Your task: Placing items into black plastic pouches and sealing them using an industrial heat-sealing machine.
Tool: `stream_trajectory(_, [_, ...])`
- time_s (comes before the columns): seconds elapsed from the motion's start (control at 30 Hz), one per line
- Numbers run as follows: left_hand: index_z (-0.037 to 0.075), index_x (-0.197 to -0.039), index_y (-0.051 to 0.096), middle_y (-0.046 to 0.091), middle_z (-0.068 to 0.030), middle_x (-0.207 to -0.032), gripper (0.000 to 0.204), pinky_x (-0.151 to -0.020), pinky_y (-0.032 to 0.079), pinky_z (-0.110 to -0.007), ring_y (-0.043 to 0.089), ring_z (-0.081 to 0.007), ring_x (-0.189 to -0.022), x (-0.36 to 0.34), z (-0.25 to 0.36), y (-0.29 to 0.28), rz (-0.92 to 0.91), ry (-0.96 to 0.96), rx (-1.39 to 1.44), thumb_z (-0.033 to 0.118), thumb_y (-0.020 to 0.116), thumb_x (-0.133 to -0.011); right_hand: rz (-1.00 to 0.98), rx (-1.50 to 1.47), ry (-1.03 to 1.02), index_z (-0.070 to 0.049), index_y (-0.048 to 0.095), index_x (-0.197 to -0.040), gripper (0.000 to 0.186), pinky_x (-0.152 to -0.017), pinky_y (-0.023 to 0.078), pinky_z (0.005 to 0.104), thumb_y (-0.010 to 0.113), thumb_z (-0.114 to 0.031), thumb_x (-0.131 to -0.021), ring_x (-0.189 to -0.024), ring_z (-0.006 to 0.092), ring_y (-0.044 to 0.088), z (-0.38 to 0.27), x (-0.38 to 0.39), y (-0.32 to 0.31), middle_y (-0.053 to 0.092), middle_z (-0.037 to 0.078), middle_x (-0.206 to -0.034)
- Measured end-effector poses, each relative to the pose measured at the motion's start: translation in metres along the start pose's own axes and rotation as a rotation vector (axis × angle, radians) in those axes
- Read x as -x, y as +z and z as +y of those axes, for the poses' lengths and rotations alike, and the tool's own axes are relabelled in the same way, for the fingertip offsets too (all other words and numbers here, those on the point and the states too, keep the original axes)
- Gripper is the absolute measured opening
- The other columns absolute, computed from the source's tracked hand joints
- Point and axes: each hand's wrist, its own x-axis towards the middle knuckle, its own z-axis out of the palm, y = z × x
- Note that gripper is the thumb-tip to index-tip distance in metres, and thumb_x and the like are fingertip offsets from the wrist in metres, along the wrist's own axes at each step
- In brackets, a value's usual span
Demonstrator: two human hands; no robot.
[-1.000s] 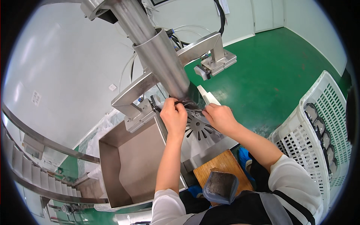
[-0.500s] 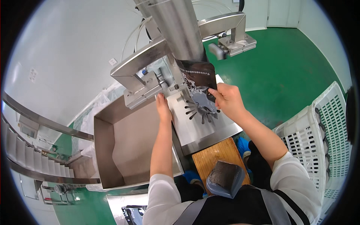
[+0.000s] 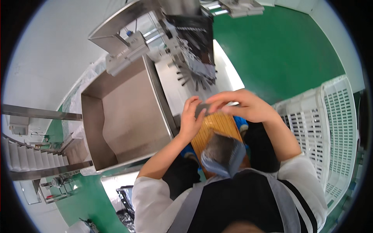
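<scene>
My left hand (image 3: 190, 122) is raised over the steel plate's near edge, fingers apart and seemingly empty. Close on its right, my right hand (image 3: 246, 105) has its fingers stretched out, also with nothing visible in it; its fingertips are slightly blurred. Beyond both hands, a dark plastic bag (image 3: 194, 40) with a shiny, partly clear lower part hangs under the steel spout (image 3: 180, 7) of a machine. Neither hand touches it. Several dark slots fan out in the steel plate (image 3: 169, 83) beneath the bag.
A deep steel tray (image 3: 130, 120) stands at the left. Near my lap, a grey-blue, open-topped object (image 3: 223, 155) sits above a wooden stool (image 3: 211, 122). White perforated crates (image 3: 307, 116) stand at the right. Machine side arms carry metal blocks (image 3: 126, 52) near the bag.
My right hand has let go of the bag and come back toward me. My left hand has left the machine's side and moved nearer my right. The view has shifted, and the bag hangs by itself.
</scene>
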Motion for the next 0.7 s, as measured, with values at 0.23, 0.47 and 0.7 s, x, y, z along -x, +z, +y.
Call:
stream_trajectory(0.23, [-0.002, -0.098, 0.058, 0.061, -0.0101, -0.092, 0.018, -0.075, 0.047, -0.029, 0.06, -0.0179, -0.083, 0.083, 0.081, -0.052, -0.052, -0.495, 0.174, 0.001, 0.059, -0.081, -0.618, -0.002, -0.249, -0.004, 0.051, -0.121, 0.051, -0.088, 0.042, 0.0342, 0.062, 0.0, -0.072, -0.105, 0.0211, 0.056, -0.003, 0.011, 0.038, 0.063, 0.009, -0.107])
stream_trajectory(0.47, [-0.005, -0.111, 0.051, 0.059, -0.0152, -0.103, 0.04, -0.084, 0.045, -0.03, 0.057, -0.0192, -0.096, 0.165, 0.171, -0.012, 0.136, -0.547, 0.001, 0.008, 0.067, -0.077, -0.459, 0.367, -0.268, -0.001, 0.066, -0.083, 0.019, -0.065, 0.048, 0.0341, 0.069, -0.006, -0.065, -0.068, 0.0254, 0.062, -0.008, 0.008, 0.06, 0.065, 0.013, -0.074])
stream_trajectory(0.7, [-0.003, -0.114, 0.05, 0.06, -0.0176, -0.104, 0.038, -0.082, 0.043, -0.033, 0.057, -0.0238, -0.093, 0.156, 0.171, 0.027, 0.259, -0.337, -0.034, 0.013, 0.063, -0.082, 0.075, 0.411, 0.002, -0.002, 0.067, -0.081, 0.024, -0.064, 0.047, 0.0348, 0.063, -0.025, -0.079, -0.064, 0.0238, 0.06, 0.004, 0.039, 0.06, 0.065, 0.011, -0.071])
